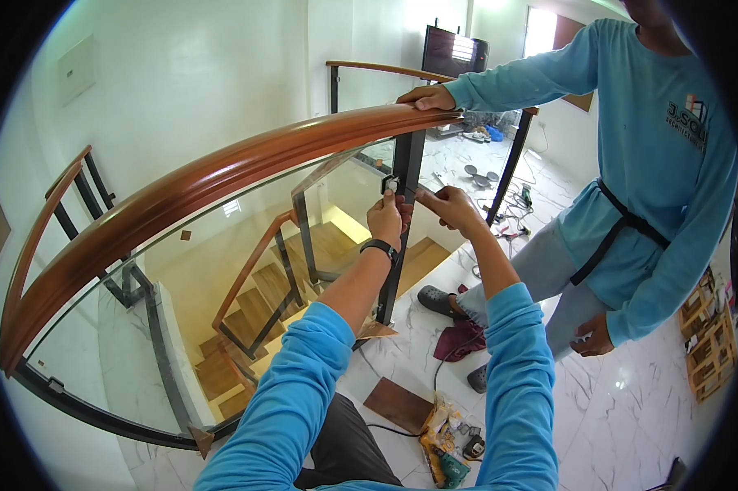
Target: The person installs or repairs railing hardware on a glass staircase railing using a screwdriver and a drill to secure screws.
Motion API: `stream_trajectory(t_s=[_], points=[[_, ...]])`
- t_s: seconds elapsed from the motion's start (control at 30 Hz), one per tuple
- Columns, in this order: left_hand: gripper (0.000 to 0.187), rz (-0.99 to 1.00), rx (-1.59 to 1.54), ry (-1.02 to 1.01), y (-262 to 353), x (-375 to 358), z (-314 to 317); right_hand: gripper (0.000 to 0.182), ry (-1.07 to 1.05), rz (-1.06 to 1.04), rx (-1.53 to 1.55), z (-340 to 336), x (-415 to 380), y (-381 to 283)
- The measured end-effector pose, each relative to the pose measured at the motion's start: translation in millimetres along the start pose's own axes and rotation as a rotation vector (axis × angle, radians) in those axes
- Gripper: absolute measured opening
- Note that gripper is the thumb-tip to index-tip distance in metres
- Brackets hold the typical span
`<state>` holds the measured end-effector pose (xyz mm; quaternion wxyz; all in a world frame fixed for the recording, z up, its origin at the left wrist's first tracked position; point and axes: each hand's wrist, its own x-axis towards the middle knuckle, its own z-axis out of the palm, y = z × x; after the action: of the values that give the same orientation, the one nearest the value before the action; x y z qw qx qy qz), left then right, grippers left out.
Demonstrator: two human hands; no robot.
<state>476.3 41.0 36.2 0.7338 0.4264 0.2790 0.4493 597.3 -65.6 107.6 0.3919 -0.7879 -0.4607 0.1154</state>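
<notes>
My left hand [388, 219] is raised at the black metal post [408, 164], its fingers closed around a small light-coloured piece beside a metal clamp [389, 185] on the post. On the post's other side, my right hand [449, 208] has its thumb and forefinger pinched together at the post's edge; what they hold, if anything, is too small to make out. Above both hands runs a curved wooden handrail [213, 168]. A clear glass panel [222, 237] fills the railing to the left of the post.
A co-worker [647, 164] stands at the right, one hand on the handrail's end. Wooden stairs [263, 303] lie behind the glass. On the marble floor are a brown board [398, 404], a green power tool [451, 470], cables and a dark red cloth [461, 340].
</notes>
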Motion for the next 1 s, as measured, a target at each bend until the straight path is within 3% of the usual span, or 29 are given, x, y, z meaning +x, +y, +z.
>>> stream_trajectory(t_s=[0.03, 0.23, 0.43, 0.53, 0.63, 0.73, 0.93, 1.0], points=[[0.041, -0.001, 0.007, 0.004, 1, -1, 1, 0.064, 0.059, -0.049, -0.094, 3, 1, 3], [0.039, 0.013, -0.020, 0.025, 3, -6, 2, 0.064, -0.134, 0.138, 0.163, 4, 15, 6], [0.039, 0.023, -0.042, 0.024, 4, -9, 2, 0.064, 0.008, -0.121, -0.064, 8, 5, 7], [0.040, 0.015, -0.011, 0.013, 1, -6, 2, 0.059, -0.081, -0.015, -0.117, -1, 6, -3], [0.042, 0.012, -0.008, 0.001, -1, -3, 1, 0.060, -0.193, 0.081, 0.207, -2, 7, -8], [0.042, 0.015, 0.002, 0.003, -1, -3, 0, 0.059, -0.112, 0.092, 0.228, -1, -2, -13], [0.043, -0.001, 0.007, 0.009, -1, -1, 0, 0.056, 0.047, -0.130, -0.315, 5, 13, 3], [0.043, 0.000, 0.014, 0.015, 1, -3, 1, 0.058, -0.109, 0.025, -0.017, 3, 14, 4]])
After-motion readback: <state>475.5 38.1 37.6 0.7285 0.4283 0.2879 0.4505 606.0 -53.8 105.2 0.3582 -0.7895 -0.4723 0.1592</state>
